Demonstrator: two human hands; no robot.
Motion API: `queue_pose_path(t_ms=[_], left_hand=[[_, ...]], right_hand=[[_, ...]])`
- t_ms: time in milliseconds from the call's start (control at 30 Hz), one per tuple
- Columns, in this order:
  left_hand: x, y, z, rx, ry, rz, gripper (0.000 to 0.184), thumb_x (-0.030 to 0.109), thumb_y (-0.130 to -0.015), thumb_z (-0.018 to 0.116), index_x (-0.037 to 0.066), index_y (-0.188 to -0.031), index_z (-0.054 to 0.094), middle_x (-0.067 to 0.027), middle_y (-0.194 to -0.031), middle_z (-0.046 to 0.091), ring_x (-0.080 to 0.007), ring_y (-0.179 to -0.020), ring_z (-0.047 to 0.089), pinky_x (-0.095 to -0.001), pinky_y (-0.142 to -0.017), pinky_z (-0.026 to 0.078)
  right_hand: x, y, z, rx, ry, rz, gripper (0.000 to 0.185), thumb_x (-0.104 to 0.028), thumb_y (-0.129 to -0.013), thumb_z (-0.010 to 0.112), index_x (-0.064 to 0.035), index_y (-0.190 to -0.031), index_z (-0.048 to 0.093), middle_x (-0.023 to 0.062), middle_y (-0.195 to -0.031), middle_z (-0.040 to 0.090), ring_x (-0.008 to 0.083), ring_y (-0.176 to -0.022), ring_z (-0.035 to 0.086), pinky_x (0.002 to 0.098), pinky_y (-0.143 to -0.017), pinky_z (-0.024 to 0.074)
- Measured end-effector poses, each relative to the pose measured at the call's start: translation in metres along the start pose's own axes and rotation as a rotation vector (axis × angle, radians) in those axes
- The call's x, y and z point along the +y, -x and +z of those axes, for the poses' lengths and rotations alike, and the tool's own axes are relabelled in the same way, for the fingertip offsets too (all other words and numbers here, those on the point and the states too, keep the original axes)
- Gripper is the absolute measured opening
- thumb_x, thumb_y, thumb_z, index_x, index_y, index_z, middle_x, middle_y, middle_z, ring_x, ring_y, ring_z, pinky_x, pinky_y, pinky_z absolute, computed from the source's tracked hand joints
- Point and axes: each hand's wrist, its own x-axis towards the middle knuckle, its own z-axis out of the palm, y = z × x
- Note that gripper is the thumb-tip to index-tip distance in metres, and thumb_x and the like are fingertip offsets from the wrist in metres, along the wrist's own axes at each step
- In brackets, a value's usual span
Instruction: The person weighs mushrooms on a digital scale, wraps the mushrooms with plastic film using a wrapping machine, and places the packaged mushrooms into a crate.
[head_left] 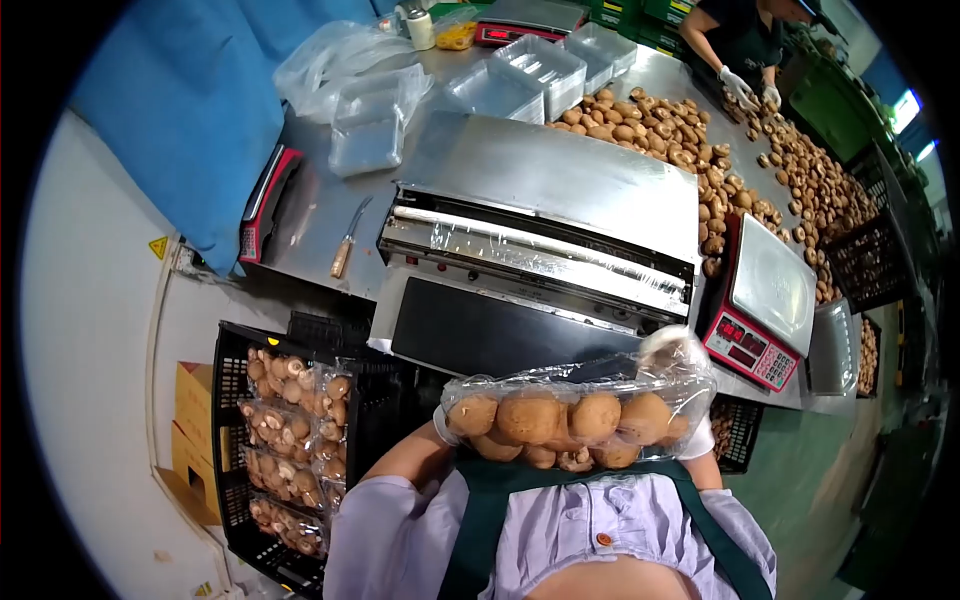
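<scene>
A plastic-wrapped tray of mushrooms (560,418) is held up close to my chest, its film loose and wrinkled along the top and right end. My left hand (442,427), in a white glove, grips the tray's left end; most of its fingers are hidden behind the pack. At the right end, my right hand (680,358), also gloved in white, is closed on the tray and its film. Just beyond the pack stands the film wrapping machine (500,325), with a dark flat plate in front and a film roll (540,250) behind it.
A black crate (232,430) of wrapped mushroom packs stands at lower left. On the metal table are a knife (348,240), red scales (755,345), clear trays (500,88) and loose mushrooms (650,130). A co-worker's gloved hands (740,88) handle mushrooms at the far right.
</scene>
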Motion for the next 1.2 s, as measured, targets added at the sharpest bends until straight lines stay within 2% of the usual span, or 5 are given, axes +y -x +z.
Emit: queue_pose_path(t_ms=[367, 467, 733, 1033, 1200], left_hand=[[0.034, -0.008, -0.005, 0.135, 0.053, 0.035, 0.022, 0.018, -0.094, 0.048, 0.002, -0.105, 0.057, -0.0062, -0.100, 0.060, -0.0140, -0.097, 0.058, -0.0259, -0.085, 0.049], [0.056, 0.023, -0.048, 0.637, 0.529, -0.284, 0.026, 0.020, -0.096, 0.042, 0.003, -0.098, 0.060, -0.0046, -0.095, 0.061, -0.0107, -0.094, 0.058, -0.0247, -0.082, 0.048], [0.146, 0.031, -0.007, 0.508, -0.934, -0.514, 0.041, 0.044, -0.088, 0.055, 0.004, -0.098, 0.062, -0.0161, -0.082, 0.065, -0.0326, -0.074, 0.065, -0.0383, -0.062, 0.052], [0.099, 0.235, -0.010, 1.707, -0.682, -0.339, 0.034, 0.036, -0.090, 0.056, 0.004, -0.090, 0.068, -0.0118, -0.080, 0.068, -0.0218, -0.071, 0.065, -0.0323, -0.065, 0.051], [0.086, 0.395, 0.027, 1.710, -0.678, -1.157, 0.048, 0.048, -0.091, 0.049, 0.004, -0.089, 0.069, -0.0180, -0.071, 0.065, -0.0316, -0.072, 0.064, -0.0363, -0.067, 0.049]], right_hand=[[-0.018, -0.021, 0.079, -0.677, -0.798, 1.112, 0.075, -0.063, -0.093, 0.028, 0.0011, -0.124, 0.052, 0.0176, -0.094, 0.061, 0.0197, -0.074, 0.060, 0.0208, -0.060, 0.0464], [0.045, 0.006, 0.099, -0.574, -1.262, 0.434, 0.055, -0.048, -0.091, 0.048, 0.0025, -0.108, 0.060, 0.0137, -0.086, 0.061, 0.0179, -0.066, 0.055, 0.0215, -0.056, 0.0433], [0.113, -0.046, 0.090, -1.318, -0.175, 0.806, 0.043, -0.037, -0.088, 0.055, 0.0023, -0.104, 0.062, 0.0136, -0.090, 0.063, 0.0171, -0.071, 0.057, 0.0203, -0.061, 0.0438], [0.126, -0.062, 0.115, -0.791, 0.293, 0.468, 0.019, -0.012, -0.095, 0.052, 0.0012, -0.096, 0.067, 0.0079, -0.101, 0.067, 0.0102, -0.081, 0.060, 0.0225, -0.074, 0.0461], [0.137, -0.052, 0.107, -0.841, 0.294, 0.572, 0.018, -0.011, -0.094, 0.054, 0.0015, -0.094, 0.067, 0.0090, -0.101, 0.067, 0.0099, -0.081, 0.060, 0.0222, -0.075, 0.0462]])
